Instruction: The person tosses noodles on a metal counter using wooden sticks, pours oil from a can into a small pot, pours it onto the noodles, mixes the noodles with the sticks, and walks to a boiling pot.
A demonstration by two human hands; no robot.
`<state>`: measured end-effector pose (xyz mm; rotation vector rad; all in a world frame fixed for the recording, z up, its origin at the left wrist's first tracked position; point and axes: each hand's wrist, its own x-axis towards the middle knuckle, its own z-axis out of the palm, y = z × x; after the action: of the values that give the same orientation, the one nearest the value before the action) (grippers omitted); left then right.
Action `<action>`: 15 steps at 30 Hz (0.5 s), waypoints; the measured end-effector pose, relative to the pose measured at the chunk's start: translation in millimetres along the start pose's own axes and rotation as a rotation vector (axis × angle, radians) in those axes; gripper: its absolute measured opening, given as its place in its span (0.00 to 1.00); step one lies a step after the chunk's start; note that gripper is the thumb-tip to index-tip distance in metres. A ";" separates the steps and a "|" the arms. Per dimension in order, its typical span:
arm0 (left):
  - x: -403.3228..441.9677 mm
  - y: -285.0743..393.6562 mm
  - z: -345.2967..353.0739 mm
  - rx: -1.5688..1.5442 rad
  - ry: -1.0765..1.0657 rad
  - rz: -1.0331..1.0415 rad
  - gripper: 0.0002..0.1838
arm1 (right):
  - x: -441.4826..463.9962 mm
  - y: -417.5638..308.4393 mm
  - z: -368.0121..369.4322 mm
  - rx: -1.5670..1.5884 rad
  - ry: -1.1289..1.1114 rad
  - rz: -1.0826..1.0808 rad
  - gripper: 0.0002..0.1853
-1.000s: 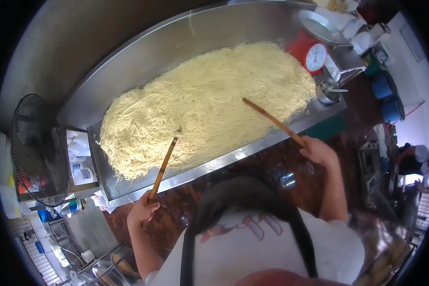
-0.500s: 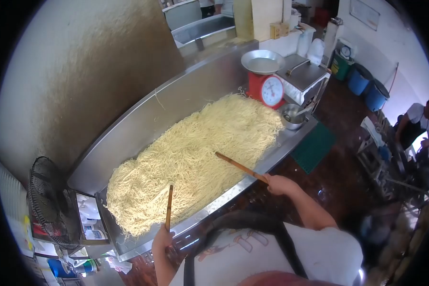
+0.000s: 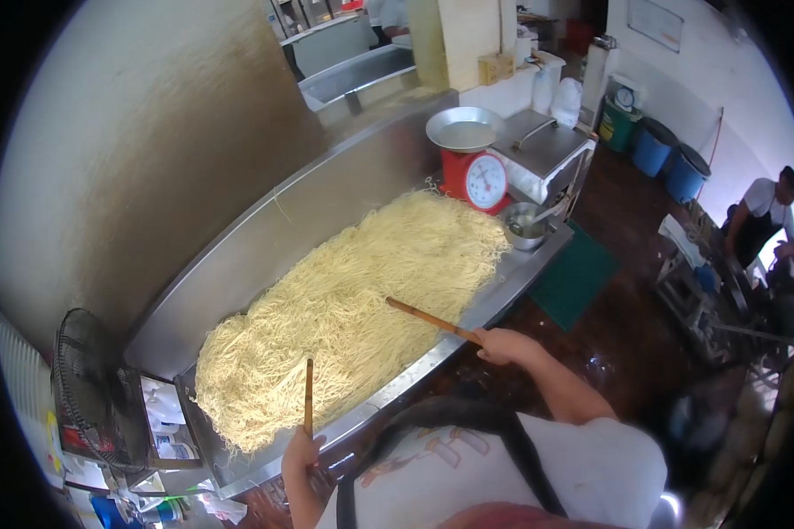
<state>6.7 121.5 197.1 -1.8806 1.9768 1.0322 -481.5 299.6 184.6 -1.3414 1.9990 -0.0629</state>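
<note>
A broad heap of pale yellow noodles (image 3: pixel 353 300) covers much of a long steel tray table (image 3: pixel 229 247). My left hand (image 3: pixel 302 451) is closed round the lower end of a wooden stick (image 3: pixel 309 397), whose tip points up over the near left part of the heap. My right hand (image 3: pixel 501 346) grips a second wooden stick (image 3: pixel 432 318), angled leftward with its tip at the noodles near the middle. Whether either tip presses into the noodles I cannot tell.
A red dial scale (image 3: pixel 475 176) with a round pan and a metal bowl (image 3: pixel 526 227) with a utensil stand at the table's right end. A black fan (image 3: pixel 97 388) is at left. Blue bins (image 3: pixel 651 148) and a co-worker (image 3: pixel 763 216) are at right.
The whole view has shifted slightly, so the scale and bowl sit lower and further left. Both hands keep hold of their sticks, with little movement over the noodles.
</note>
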 end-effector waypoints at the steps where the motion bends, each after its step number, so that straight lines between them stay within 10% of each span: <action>1: -0.9 0.4 0.2 0.014 -0.005 -0.004 0.27 | -0.7 -0.1 2.0 -0.007 0.014 -0.009 0.24; 15: 5.2 -6.4 8.3 0.032 0.003 0.025 0.28 | 1.1 2.9 17.8 0.001 -0.015 0.035 0.24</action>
<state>9.5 123.0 185.8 -1.8462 2.0114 0.9994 -473.6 306.0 169.7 -1.3017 2.0095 -0.0378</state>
